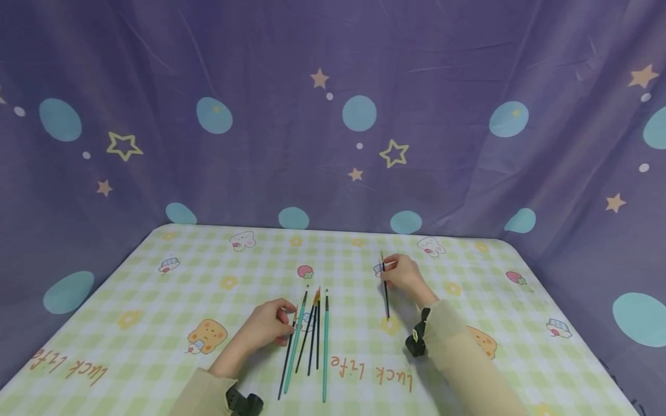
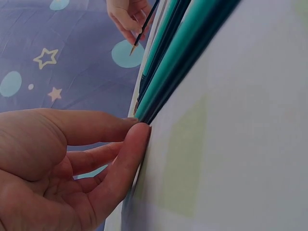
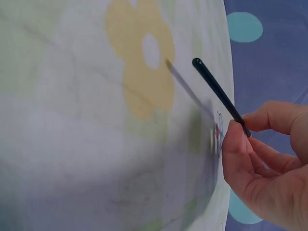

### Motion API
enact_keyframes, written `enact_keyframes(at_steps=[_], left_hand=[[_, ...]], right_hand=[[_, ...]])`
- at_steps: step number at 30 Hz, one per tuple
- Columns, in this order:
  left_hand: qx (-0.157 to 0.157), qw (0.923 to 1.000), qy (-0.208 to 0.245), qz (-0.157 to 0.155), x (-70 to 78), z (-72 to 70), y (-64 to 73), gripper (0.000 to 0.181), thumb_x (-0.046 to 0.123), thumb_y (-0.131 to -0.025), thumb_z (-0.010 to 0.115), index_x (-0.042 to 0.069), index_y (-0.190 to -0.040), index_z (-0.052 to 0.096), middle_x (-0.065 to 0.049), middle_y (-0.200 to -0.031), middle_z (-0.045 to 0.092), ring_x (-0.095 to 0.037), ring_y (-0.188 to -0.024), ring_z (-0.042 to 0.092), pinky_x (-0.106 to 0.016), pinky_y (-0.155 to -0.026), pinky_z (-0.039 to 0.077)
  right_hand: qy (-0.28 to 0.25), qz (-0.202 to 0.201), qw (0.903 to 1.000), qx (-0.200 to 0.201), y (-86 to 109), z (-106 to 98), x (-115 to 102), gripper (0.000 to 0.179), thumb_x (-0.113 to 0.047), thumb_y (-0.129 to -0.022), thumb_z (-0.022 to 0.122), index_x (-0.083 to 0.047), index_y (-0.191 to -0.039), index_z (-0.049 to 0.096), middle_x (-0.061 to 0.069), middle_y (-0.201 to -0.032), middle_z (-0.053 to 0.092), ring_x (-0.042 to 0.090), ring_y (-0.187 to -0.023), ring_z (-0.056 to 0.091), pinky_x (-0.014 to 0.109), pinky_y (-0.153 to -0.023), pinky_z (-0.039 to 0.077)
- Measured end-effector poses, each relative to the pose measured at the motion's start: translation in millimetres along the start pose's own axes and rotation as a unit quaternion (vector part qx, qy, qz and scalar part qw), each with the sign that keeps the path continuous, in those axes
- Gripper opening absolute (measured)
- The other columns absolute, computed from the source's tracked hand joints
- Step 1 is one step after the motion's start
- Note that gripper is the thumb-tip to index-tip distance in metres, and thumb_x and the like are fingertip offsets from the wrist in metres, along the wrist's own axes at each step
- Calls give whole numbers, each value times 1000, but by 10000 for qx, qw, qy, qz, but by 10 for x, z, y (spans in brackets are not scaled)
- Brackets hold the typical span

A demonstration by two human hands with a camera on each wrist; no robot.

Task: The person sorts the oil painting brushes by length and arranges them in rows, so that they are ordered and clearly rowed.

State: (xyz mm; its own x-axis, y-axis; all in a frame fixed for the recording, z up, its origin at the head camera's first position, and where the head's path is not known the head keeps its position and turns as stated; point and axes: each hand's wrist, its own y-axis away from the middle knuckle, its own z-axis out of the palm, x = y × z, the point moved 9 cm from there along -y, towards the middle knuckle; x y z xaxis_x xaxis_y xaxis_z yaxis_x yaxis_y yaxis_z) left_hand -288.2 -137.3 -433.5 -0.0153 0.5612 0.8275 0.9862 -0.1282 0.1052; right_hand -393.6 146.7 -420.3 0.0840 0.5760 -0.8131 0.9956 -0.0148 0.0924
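My left hand (image 1: 266, 325) is at the left side of a loose fan of paintbrushes, pinching a slim dark paintbrush (image 1: 286, 365) between thumb and finger. Close beside that brush lies a teal-handled paintbrush (image 1: 295, 351). In the left wrist view, the fingertips of the left hand (image 2: 72, 163) meet near the upper end of the dark handle. Farther back and to the right, my right hand (image 1: 407, 278) holds another dark paintbrush (image 1: 387, 299), bristles pointing away. The right wrist view shows its dark handle (image 3: 216, 91) tilted above the cloth, casting a shadow.
Several more dark brushes (image 1: 310, 341) lie in the fan, with a second teal brush (image 1: 325, 352) at its right. A green checked tablecloth (image 1: 208, 283) with cartoon prints covers the table. Behind its far edge hangs a purple curtain (image 1: 270, 162).
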Motion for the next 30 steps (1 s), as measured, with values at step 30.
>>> enact_keyframes(at_steps=[30], left_hand=[[16,10000,9,-66,1,2,-7,34,-4,-73,66,0,-106,59,-7,-71,49,-15,-48,54,-27,-45,51]], right_hand=[[-158,-176,9993,287,-289,-28,59,39,7,-73,65,6,-112,58,16,-91,62,9,-57,58,22,-55,54]])
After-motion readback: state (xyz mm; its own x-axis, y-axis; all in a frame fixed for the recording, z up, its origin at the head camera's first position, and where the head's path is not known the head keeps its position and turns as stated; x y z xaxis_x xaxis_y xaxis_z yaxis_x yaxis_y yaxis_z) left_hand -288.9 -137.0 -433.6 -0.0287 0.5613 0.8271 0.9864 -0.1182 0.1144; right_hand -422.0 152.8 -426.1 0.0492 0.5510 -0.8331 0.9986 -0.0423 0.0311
